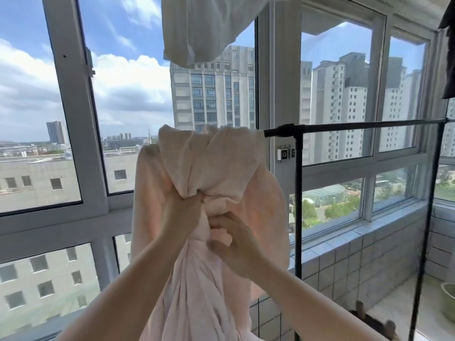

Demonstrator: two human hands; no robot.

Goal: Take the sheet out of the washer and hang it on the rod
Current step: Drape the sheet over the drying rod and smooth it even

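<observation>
A pale pink sheet (209,161) is draped in a bunch over the left end of a black rod (357,124) and hangs down in long folds. My left hand (183,215) grips a gathered wad of the sheet just below the rod. Slightly lower and to the right, my right hand (236,244) has its fingers curled into the bunched fabric. Both forearms reach up from the bottom of the head view. The rod's left end is hidden under the sheet. The washer is out of view.
The black rod belongs to a rack with upright poles (298,217) at the right. A white garment (202,28) hangs overhead. Large windows (71,114) stand right behind. A tiled ledge (369,232) and a green pot (449,303) lie at the lower right.
</observation>
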